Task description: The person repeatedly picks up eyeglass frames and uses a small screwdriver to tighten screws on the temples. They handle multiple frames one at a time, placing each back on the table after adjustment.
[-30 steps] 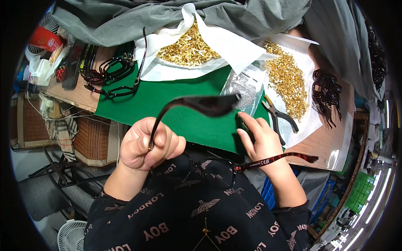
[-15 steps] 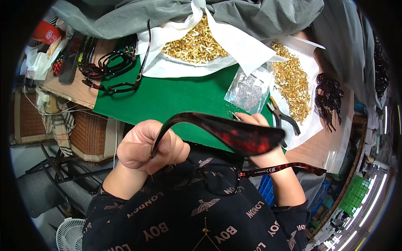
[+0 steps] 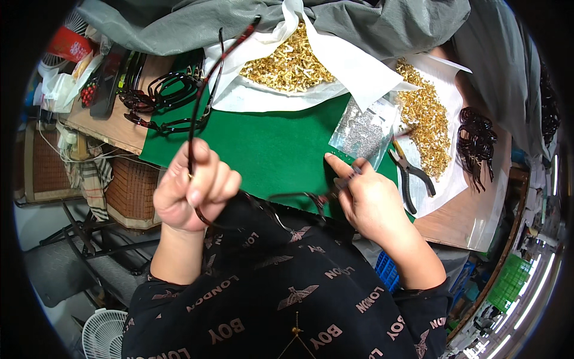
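My left hand (image 3: 197,188) is closed on a dark red tortoiseshell eyeglass frame (image 3: 192,128), gripping it near a hinge. One temple rises above that hand; the front hangs low before my shirt, blurred. The other temple crosses in front of my right hand (image 3: 373,200). That hand rests on the green cloth (image 3: 263,143), index finger stretched to a few tiny metal bits beside a clear plastic bag (image 3: 362,134) of small silver parts. Its other fingers are curled, and what they may hold is hidden. Close by on the right lie pliers (image 3: 409,176) with black handles.
Gold-coloured metal parts (image 3: 290,63) lie heaped on white paper at the back, with another heap (image 3: 421,113) on the right. Dark eyeglass frames (image 3: 164,99) are stacked on the left. Dark curved pieces (image 3: 475,140) sit at the right edge. A chair (image 3: 95,257) stands at lower left.
The eyeglass frame has turned, its near temple swinging from across the view to upright. My left hand has shifted slightly left, and my right index finger is now stretched onto the cloth.
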`<state>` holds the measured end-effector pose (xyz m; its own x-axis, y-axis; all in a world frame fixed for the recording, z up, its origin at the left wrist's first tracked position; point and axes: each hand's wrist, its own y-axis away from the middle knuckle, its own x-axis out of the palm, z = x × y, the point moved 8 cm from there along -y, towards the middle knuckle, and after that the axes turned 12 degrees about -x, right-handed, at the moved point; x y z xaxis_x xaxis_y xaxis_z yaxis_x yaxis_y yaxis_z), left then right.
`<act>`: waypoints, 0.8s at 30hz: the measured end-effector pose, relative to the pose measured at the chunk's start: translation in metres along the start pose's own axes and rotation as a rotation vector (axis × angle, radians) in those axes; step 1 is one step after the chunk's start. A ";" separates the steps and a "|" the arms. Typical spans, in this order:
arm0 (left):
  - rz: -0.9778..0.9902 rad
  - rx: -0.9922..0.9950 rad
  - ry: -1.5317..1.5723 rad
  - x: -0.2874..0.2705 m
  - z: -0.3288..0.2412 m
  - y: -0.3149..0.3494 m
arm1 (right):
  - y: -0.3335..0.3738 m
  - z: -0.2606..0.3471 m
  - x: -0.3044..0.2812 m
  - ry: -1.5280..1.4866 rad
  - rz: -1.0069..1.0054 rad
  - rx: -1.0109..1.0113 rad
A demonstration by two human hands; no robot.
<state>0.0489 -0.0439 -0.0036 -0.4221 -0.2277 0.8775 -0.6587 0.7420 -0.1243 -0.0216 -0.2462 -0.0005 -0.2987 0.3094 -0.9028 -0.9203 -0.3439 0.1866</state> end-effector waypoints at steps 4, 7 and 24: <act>-0.139 0.003 -0.182 -0.018 -0.019 0.011 | -0.001 0.002 0.001 0.025 -0.048 -0.011; -0.297 0.002 -0.303 -0.024 -0.023 0.018 | -0.001 0.006 0.004 0.070 -0.057 -0.010; 0.078 -0.268 0.268 -0.015 0.098 -0.023 | -0.011 0.039 -0.027 -0.745 -0.182 -0.292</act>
<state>0.0095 -0.1195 -0.0594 -0.2633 -0.0179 0.9645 -0.4297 0.8973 -0.1007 -0.0135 -0.2160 0.0367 -0.3353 0.8547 -0.3962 -0.8982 -0.4169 -0.1392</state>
